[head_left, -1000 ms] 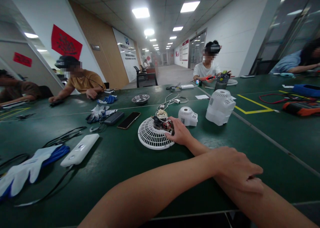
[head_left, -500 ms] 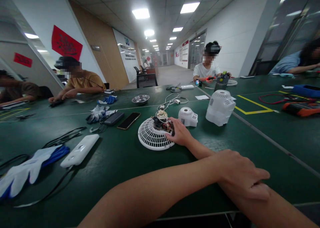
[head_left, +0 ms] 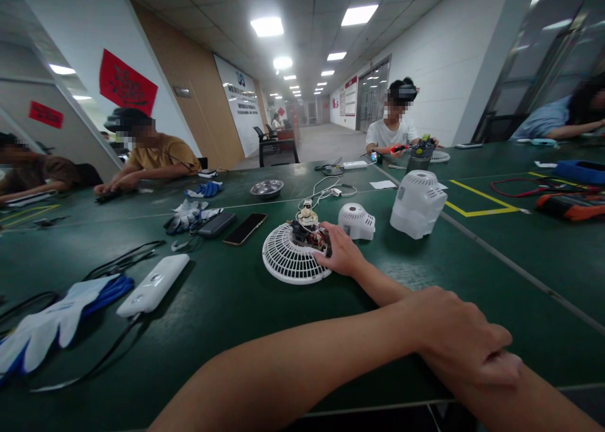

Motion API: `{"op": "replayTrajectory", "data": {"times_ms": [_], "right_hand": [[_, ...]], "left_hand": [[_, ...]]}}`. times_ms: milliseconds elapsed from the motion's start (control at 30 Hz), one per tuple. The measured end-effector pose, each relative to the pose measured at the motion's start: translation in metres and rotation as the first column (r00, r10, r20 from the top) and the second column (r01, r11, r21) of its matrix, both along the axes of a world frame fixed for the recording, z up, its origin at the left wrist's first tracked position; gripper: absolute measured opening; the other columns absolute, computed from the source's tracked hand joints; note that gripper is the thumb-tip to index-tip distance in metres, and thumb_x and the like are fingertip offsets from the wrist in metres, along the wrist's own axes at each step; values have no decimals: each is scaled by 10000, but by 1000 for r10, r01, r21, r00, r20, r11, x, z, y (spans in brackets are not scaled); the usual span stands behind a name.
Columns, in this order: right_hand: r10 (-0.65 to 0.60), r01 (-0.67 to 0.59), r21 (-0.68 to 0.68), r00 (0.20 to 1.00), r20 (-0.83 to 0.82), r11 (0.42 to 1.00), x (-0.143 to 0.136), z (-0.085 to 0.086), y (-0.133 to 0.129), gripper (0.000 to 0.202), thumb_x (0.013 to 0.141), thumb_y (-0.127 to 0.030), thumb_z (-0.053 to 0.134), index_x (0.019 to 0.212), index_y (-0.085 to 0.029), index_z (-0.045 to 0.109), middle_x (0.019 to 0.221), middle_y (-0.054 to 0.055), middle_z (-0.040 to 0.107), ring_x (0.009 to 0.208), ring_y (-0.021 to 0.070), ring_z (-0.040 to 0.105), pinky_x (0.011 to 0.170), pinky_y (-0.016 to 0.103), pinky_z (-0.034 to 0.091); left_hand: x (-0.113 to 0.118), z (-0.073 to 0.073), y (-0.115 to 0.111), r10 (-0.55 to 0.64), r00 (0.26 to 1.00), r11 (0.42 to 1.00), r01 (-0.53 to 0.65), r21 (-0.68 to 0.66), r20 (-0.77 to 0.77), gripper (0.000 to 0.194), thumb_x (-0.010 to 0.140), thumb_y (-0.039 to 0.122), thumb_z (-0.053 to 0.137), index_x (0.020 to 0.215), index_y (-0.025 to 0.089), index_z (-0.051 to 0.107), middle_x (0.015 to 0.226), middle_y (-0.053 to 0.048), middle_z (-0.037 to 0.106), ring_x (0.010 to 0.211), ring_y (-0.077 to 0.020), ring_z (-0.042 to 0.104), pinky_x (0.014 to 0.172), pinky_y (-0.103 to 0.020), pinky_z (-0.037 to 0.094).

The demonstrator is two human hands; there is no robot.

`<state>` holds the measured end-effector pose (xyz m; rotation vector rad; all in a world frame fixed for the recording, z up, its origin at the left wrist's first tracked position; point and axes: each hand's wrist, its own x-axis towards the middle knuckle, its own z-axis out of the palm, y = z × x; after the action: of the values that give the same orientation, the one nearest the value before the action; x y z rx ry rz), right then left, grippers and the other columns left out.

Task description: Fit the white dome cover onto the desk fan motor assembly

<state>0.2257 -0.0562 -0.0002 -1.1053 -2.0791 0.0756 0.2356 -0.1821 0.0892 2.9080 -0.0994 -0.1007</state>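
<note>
My right hand (head_left: 343,250) reaches out to a motor assembly (head_left: 309,235) with wires, its fingers around the assembly's right side. The motor sits on a round white fan grille (head_left: 293,260) lying on the green table. My left arm crosses over the right one, and my left hand (head_left: 466,340) rests on my right forearm with its fingers curled. Whether anything is inside those fingers is hidden. Just behind my right hand stands a small white housing (head_left: 357,221); a larger white housing (head_left: 416,205) stands farther right.
On the left lie a white power bank (head_left: 154,285), white-blue gloves (head_left: 61,315), a phone (head_left: 245,228) and a dark power bank (head_left: 217,224). A metal bowl (head_left: 266,189) is farther back. An orange meter (head_left: 571,203) lies right. Several people sit around the table.
My left hand has shifted slightly right along my right forearm, with its fingers curled a little more. My right hand keeps its place at the motor assembly.
</note>
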Motion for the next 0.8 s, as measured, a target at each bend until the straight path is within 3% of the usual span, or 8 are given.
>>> {"op": "replayTrajectory", "data": {"times_ms": [100, 167, 233, 367, 500, 633, 800], "right_hand": [[6, -6, 5, 1000, 0, 1000, 0, 0, 1, 714, 831, -385, 673, 1428, -127, 380, 1345, 192, 550, 1218, 338, 539, 1077, 528, 451], [4, -4, 5, 1000, 7, 1000, 0, 1, 1, 707, 834, -388, 670, 1424, -124, 383, 1341, 193, 552, 1211, 338, 543, 1070, 527, 458], [-4, 4, 7, 1000, 12, 1000, 0, 1, 0, 703, 834, -389, 670, 1421, -122, 388, 1333, 192, 554, 1209, 340, 543, 1074, 530, 456], [-10, 10, 3, 1000, 14, 1000, 1, 0, 0, 707, 834, -387, 670, 1430, -136, 384, 1326, 182, 556, 1207, 334, 546, 1089, 531, 447], [-4, 4, 6, 1000, -4, 1000, 0, -1, 1, 715, 828, -384, 678, 1433, -145, 380, 1342, 182, 551, 1217, 337, 546, 1088, 538, 449], [-3, 3, 1, 1000, -10, 1000, 0, 0, 0, 708, 832, -386, 676, 1431, -149, 382, 1354, 183, 549, 1229, 338, 543, 1082, 537, 453], [-7, 6, -18, 1000, -4, 1000, 0, 2, -2, 709, 838, -397, 671, 1433, -141, 384, 1341, 182, 552, 1224, 329, 545, 1092, 523, 447]], "left_hand": [[-2, -1, 1, -68, 995, 998, 68, -1, 78, 550, 1011, 487, 244, 1173, 123, 623, 1129, -154, 672, 1037, -294, 661, 830, -409, 492], [-3, -2, 1, -64, 988, 998, 65, -3, 143, 556, 1008, 517, 259, 1310, 157, 555, 1161, -148, 648, 1058, -297, 650, 856, -418, 486], [-2, -3, 1, -37, 993, 999, 39, -17, 109, 609, 1003, 579, 220, 1369, 193, 515, 1115, -146, 658, 1023, -305, 664, 835, -422, 488], [6, 1, -2, 22, 1000, 998, -23, -66, -15, 720, 981, 668, 171, 1232, 150, 604, 1103, -173, 690, 1012, -329, 681, 778, -412, 493], [6, 2, -5, 6, 1000, 1000, -6, -18, -10, 567, 1015, 561, 270, 1096, 160, 662, 1087, -140, 712, 1049, -288, 676, 820, -393, 487], [-1, 0, -7, 13, 991, 1000, -12, -12, 134, 519, 1011, 556, 305, 1287, 200, 563, 1194, -126, 653, 1117, -301, 645, 862, -419, 484], [8, 3, -12, 61, 998, 994, -62, -88, -18, 707, 957, 723, 229, 1214, 175, 596, 1122, -149, 684, 1026, -318, 679, 797, -420, 506]]}}
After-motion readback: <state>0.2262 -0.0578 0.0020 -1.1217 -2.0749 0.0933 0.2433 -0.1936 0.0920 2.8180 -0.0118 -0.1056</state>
